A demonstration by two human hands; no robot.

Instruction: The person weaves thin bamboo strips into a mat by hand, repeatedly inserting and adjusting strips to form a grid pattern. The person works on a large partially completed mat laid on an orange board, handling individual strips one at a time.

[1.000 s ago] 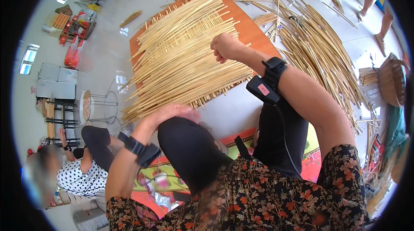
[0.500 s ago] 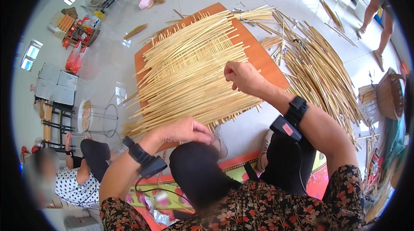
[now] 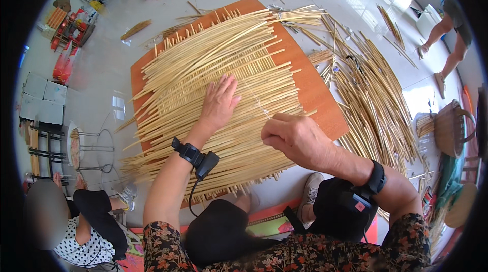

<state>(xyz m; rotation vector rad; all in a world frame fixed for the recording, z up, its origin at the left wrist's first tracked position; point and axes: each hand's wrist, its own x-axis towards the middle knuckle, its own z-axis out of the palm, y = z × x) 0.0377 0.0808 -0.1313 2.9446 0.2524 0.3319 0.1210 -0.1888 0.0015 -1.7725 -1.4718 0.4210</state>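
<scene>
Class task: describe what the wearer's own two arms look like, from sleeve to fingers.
Short black sleeves printed with orange-red and beige leaves leave the forearms bare. Each wrist wears a black strap, left strap and right strap, with a dark box; the right box bears a small reddish label. The left box trails a thin black cable.

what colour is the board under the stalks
The board under the stalks is orange-brown, showing best in the head view, along its bare right side.

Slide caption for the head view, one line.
Left hand spread over layered stalks on an orange-brown board; right hand closed on a pale string.
</scene>
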